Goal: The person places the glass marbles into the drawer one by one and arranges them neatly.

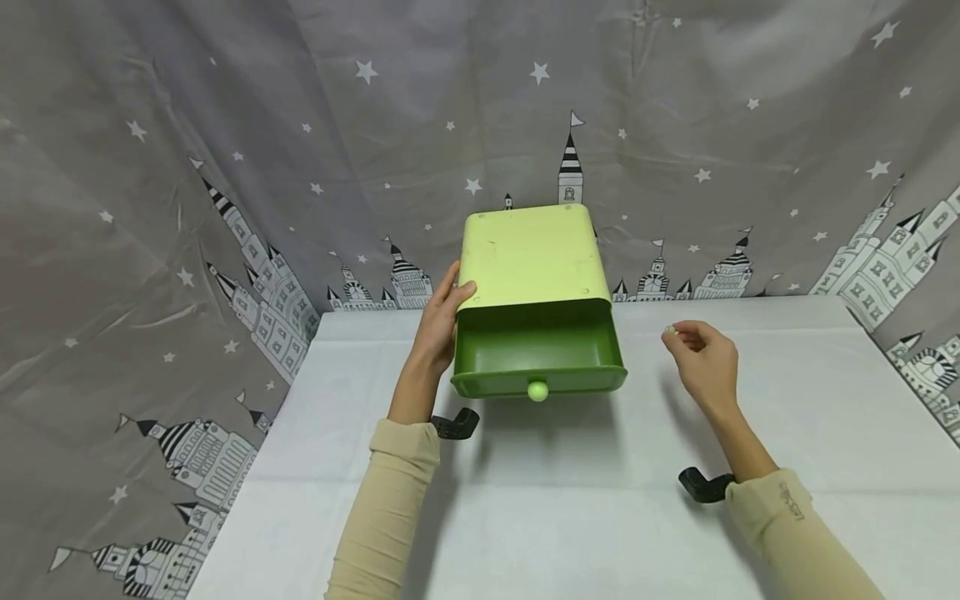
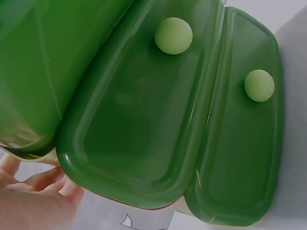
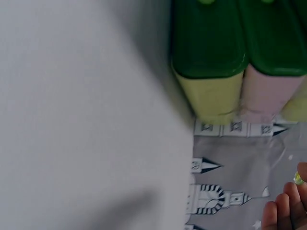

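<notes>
A small drawer cabinet (image 1: 532, 254) with a pale yellow-green top stands on the white table. Its green top drawer (image 1: 538, 383) is pulled out, and the round light-green knob (image 1: 537, 391) faces me. My left hand (image 1: 438, 321) holds the cabinet's left side, thumb at the top's front corner. Two lower drawer fronts with round knobs (image 2: 259, 86) appear in the left wrist view. To the right of the cabinet, my raised right hand (image 1: 703, 358) pinches a tiny pale yellow-green piece (image 3: 298, 178) between thumb and forefinger. Fingers cover most of it, so its kind is unclear.
A white cloth covers the table (image 1: 555, 517). Behind it hangs a grey curtain (image 1: 420, 108) printed with stars and castles. Black wrist mounts (image 1: 705, 485) sit at both wrists. Yellow and pink casings (image 3: 268, 93) of the lower tiers show in the right wrist view.
</notes>
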The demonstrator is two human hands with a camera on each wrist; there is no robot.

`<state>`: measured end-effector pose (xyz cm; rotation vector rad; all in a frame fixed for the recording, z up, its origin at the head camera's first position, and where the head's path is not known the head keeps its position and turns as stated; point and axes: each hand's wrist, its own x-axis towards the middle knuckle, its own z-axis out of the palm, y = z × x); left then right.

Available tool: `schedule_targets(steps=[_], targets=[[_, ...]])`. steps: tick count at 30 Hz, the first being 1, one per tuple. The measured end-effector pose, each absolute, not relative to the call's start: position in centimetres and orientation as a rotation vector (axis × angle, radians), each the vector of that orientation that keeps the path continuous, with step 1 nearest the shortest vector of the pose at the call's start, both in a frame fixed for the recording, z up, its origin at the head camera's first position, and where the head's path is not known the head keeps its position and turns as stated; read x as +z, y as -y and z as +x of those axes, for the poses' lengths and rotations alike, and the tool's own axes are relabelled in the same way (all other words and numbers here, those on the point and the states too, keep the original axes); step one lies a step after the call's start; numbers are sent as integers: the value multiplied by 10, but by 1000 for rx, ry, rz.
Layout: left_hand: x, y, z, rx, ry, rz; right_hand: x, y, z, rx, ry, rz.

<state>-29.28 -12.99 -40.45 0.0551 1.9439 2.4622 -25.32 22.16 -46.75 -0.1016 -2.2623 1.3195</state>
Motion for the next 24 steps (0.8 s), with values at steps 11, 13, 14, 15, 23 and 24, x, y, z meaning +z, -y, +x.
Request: schedule_targets(steps=[11,13,14,15,23,24], targets=[[-403,130,-292,2460,-1942,75,-433,-194,-232,1375,2159,92],[-403,130,-292,2464,-1935,70,-427,-188,-227,1385,2155,140],[-403,130,-292,2467,-1931,67,-424,-185,-225,1389,2153,162],[-403,130,-291,2466,-1931,69,-421,-182,-222,1400,2146,187],[-404,130,-293,2443,-1965,81,-400,-157,-202,1457,2050,378],[-404,130,-292,2444,-1965,78,-395,-152,-198,1452,2033,401]])
